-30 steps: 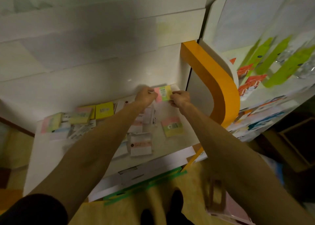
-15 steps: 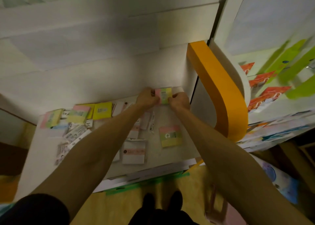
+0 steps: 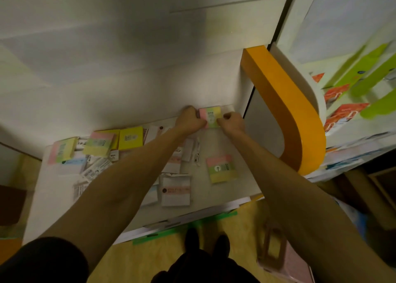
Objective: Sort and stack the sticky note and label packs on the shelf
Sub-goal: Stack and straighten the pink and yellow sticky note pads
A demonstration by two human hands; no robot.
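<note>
left hand (image 3: pixel 189 121): we see fingers curled, gripping pink-green-yellow striped sticky note pack (image 3: pixel 211 116)
right hand (image 3: pixel 232 123): grips same pack
pack's lower edge: hidden

both hands (image 3: pixel 189 121) gripping sticky pack (image 3: pixel 210 116), shelf (image 3: pixel 240 169)

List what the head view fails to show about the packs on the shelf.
- Held sticky note pack: its side edges, covered by the left hand and right hand; small print under "2209" is blurred.
- White label packs: several partly hidden under the left forearm.
- Whatever lies under the held pack: hidden by it.
</note>
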